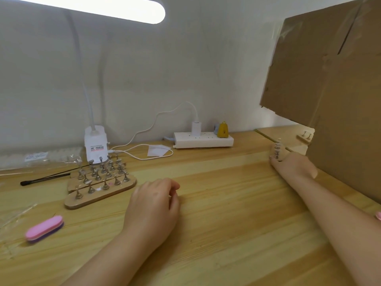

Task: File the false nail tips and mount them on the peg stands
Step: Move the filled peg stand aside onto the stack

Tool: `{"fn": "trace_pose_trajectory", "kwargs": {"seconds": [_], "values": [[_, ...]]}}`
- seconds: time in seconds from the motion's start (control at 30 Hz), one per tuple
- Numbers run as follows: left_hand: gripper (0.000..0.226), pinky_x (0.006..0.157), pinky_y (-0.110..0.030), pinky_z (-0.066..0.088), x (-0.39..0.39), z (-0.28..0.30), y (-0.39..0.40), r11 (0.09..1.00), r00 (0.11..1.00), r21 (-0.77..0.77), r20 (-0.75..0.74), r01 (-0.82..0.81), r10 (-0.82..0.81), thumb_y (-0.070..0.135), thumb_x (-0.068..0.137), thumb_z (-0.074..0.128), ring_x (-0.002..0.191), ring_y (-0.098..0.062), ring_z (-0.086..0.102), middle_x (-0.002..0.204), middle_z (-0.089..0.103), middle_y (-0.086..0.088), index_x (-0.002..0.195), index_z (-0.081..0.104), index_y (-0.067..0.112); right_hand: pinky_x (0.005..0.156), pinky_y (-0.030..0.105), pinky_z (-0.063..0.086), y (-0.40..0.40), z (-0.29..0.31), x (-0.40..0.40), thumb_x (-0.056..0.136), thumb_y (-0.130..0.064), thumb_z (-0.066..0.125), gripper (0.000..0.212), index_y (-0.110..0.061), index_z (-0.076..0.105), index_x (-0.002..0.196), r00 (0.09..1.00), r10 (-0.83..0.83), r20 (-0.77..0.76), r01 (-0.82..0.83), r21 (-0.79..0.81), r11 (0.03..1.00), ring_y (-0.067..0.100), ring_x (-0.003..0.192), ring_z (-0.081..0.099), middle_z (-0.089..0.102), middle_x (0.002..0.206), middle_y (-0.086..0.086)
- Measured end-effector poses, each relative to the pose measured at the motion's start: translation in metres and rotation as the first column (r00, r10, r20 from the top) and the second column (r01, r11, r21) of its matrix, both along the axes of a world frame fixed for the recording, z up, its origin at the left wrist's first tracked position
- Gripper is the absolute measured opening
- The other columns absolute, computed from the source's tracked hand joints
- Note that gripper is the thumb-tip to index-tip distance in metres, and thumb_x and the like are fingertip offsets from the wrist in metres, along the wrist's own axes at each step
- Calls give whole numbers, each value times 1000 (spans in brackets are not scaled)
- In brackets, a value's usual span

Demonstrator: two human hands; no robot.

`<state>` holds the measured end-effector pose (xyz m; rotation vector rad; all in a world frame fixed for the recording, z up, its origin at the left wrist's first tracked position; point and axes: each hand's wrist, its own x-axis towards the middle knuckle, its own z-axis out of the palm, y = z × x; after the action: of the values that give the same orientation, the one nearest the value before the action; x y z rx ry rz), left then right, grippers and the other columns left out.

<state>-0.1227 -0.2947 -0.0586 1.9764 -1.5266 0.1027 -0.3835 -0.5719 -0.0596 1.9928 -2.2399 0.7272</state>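
Observation:
Several wooden peg stands (99, 185) with metal pegs lie side by side at the left of the table. A pink nail file block (44, 228) lies near the front left. My left hand (154, 205) rests on the table just right of the stands, fingers curled in, with nothing visible in it. My right hand (293, 167) is stretched to the far right beside the cardboard and grips the end of another peg stand (277, 150), seen end-on with its pegs in a row. One more peg stand (306, 137) lies beyond it, partly behind the cardboard.
A large cardboard sheet (329, 96) stands at the right. A white power strip (203, 140) with plugs lies against the wall. A lamp base (95, 145) with cable, a clear bag of nail tips (41, 157), a black tool (45, 178) and a small white packet (158, 151) lie at the back left.

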Motion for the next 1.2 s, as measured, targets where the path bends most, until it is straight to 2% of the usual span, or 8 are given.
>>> {"fn": "trace_pose_trajectory", "kwargs": {"seconds": [0.17,0.27,0.4,0.53,0.7,0.93,1.03,1.2], "values": [[20,90,-26,37,0,0,0,1000,1000,1,4,6,-6,30,95,47,98,-4,50,104,59,22,111,58,35,51,25,35,-11,-1,1,90,-41,49,41,-14,53,60,999,-45,-11,45,4,999,24,60,50,53,62,4],[19,88,-24,36,0,-1,1,1000,1000,-5,8,8,-8,30,95,47,97,-3,49,103,59,22,109,58,35,55,28,40,-19,-1,0,88,-33,55,26,-9,61,77,996,-85,18,84,25,996,28,71,54,57,74,8],[19,88,-24,35,1,-2,-1,1000,1000,-6,13,7,-7,30,95,47,98,-3,50,103,60,22,108,59,36,61,31,42,-28,8,-1,77,-59,59,51,-9,62,88,993,-89,77,82,94,992,30,80,58,59,85,9],[18,88,-24,36,1,-3,-1,1000,1000,-9,15,17,-16,31,94,48,97,-3,50,100,58,24,107,59,35,54,27,37,-38,10,0,82,-57,54,48,-10,60,78,993,-98,60,87,170,982,27,70,54,57,74,7],[17,88,-25,37,1,-3,-1,1000,1000,-15,11,27,-27,31,94,49,96,-2,49,99,58,24,106,60,35,49,24,34,-38,1,-3,80,-43,64,37,-12,50,65,994,-62,88,62,-4,998,23,55,46,52,63,7],[17,89,-25,37,1,-3,0,999,999,-20,14,31,-31,30,94,49,96,-2,50,100,59,24,106,60,36,58,32,40,-36,4,-2,78,-66,63,61,-7,52,68,989,-125,83,118,84,989,29,72,55,57,73,12],[16,88,-26,37,2,-3,0,999,999,-22,17,32,-31,30,93,50,97,-3,51,99,59,23,105,60,35,62,32,45,-33,11,-8,69,-76,61,64,-13,62,73,996,32,81,-44,151,988,29,82,62,66,82,7],[15,86,-27,36,0,-3,-1,1000,999,-9,34,28,-28,29,93,51,96,-6,51,98,61,21,103,61,34,72,32,46,-24,11,-37,84,-55,62,20,-41,68,97,903,400,156,-420,131,898,16,88,58,60,86,-10]]}}
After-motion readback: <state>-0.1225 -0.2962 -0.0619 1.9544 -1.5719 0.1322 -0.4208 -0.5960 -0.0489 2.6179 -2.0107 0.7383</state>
